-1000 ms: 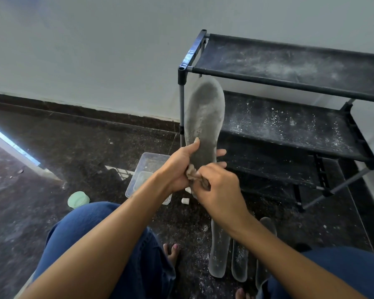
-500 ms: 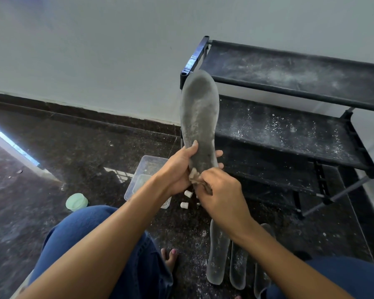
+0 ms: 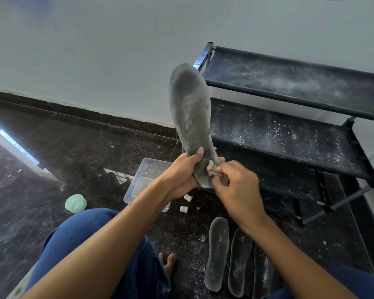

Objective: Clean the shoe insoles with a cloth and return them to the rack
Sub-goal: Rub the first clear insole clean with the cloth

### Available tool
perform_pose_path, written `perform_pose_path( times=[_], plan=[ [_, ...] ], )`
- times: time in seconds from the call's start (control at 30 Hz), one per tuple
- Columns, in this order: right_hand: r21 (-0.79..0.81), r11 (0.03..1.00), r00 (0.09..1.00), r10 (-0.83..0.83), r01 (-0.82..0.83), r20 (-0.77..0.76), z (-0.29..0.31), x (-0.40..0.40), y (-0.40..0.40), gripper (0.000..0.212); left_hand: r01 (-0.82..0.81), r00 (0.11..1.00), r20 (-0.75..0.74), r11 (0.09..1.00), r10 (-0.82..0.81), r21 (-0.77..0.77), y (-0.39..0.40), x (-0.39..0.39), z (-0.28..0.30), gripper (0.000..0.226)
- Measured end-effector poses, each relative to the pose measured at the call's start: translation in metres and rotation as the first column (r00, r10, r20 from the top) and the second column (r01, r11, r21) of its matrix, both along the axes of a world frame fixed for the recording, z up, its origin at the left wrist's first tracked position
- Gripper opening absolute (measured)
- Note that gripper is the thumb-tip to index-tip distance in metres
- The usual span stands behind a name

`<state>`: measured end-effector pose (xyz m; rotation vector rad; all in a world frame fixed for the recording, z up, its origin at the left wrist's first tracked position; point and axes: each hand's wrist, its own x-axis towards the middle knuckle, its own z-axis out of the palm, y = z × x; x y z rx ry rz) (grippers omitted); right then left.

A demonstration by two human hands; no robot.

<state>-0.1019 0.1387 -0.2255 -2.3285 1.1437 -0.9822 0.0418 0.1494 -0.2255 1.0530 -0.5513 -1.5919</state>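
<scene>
Above our lap, in front of the rack [image 3: 289, 134], we hold one grey insole [image 3: 190, 113] upright, toe end up; our left hand [image 3: 181, 175] grips it near the heel, thumb curled over the face and fingers behind; our right hand [image 3: 238, 186] pinches a small wad of cloth [image 3: 213, 168] against the heel end. We judge the insole light and thin, and flexible, since it bows a little above the grip; its face looks dusty and speckled, so it should not be slippery. Holding at the heel leaves the long toe part free to flop under rubbing; we would shift the left hand to the middle, fingers flat behind the spot being wiped, and work the cloth upward from there. Three more insoles [image 3: 217, 253] lie side by side on the floor [image 3: 52, 147] by our right knee, dusty too; the rack shelves carry white powder and no insoles, so much of the job looks undone.
</scene>
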Motion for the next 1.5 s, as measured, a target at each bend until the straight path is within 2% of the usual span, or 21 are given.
perform_pose_path(
  times=[0.07,0.17,0.23,0.4,0.5,0.57,0.7,0.87,1.03,1.2,1.37,1.5],
  plan=[
    [0.0,1.0,1.0,-0.027,0.027,0.001,0.002,-0.001,-0.001,0.009,-0.015,1.0,-0.012,1.0,0.015,-0.001,-0.001,-0.001,0.0,0.033],
    [0.016,0.998,0.994,0.057,-0.056,-0.091,-0.005,0.005,0.014,0.017,-0.032,0.999,0.017,0.999,0.032,0.0,-0.001,-0.001,0.001,0.031],
    [0.022,0.997,0.992,0.079,-0.077,-0.099,-0.007,0.005,0.016,0.019,-0.037,0.999,0.025,0.999,0.037,-0.006,0.0,0.001,0.002,0.031],
    [0.0,0.999,0.993,-0.037,0.038,-0.108,-0.001,-0.001,0.001,0.007,-0.057,0.998,0.009,0.998,0.057,-0.018,0.001,0.0,0.003,0.034],
    [0.01,0.997,0.98,0.071,-0.071,-0.187,-0.006,0.007,0.02,0.013,-0.058,0.998,0.005,0.998,0.058,-0.011,0.002,0.0,0.004,0.031],
    [0.043,0.995,0.98,0.098,-0.092,-0.174,-0.006,0.006,0.02,0.015,-0.059,0.998,-0.003,0.998,0.059,-0.013,0.002,0.001,0.004,0.031],
    [0.031,0.998,0.992,-0.049,0.053,-0.115,0.001,-0.004,-0.004,0.006,-0.042,0.999,0.011,0.999,0.042,-0.025,0.003,0.0,0.004,0.032],
    [0.069,0.993,0.98,0.101,-0.091,-0.174,-0.004,0.007,0.02,0.014,-0.053,0.997,0.054,0.999,0.052,0.003,0.002,-0.003,0.004,0.03],
    [0.029,0.998,0.99,-0.048,0.052,-0.133,0.002,-0.003,-0.002,0.005,-0.049,0.998,0.039,0.999,0.048,0.007,0.002,-0.003,0.003,0.031],
    [0.07,0.993,0.974,0.108,-0.096,-0.199,-0.003,0.003,0.019,0.009,-0.039,0.999,0.031,0.999,0.039,0.026,0.003,-0.005,0.006,0.031],
    [0.051,0.996,0.985,-0.063,0.072,-0.16,0.003,-0.007,-0.002,0.005,-0.034,0.999,0.023,0.999,0.034,0.022,0.003,-0.003,0.002,0.032],
    [0.115,0.99,0.974,0.106,-0.084,-0.201,0.001,0.0,0.018,0.016,-0.029,0.999,0.032,0.999,0.028,0.03,0.002,-0.004,0.002,0.031]
  ],
)
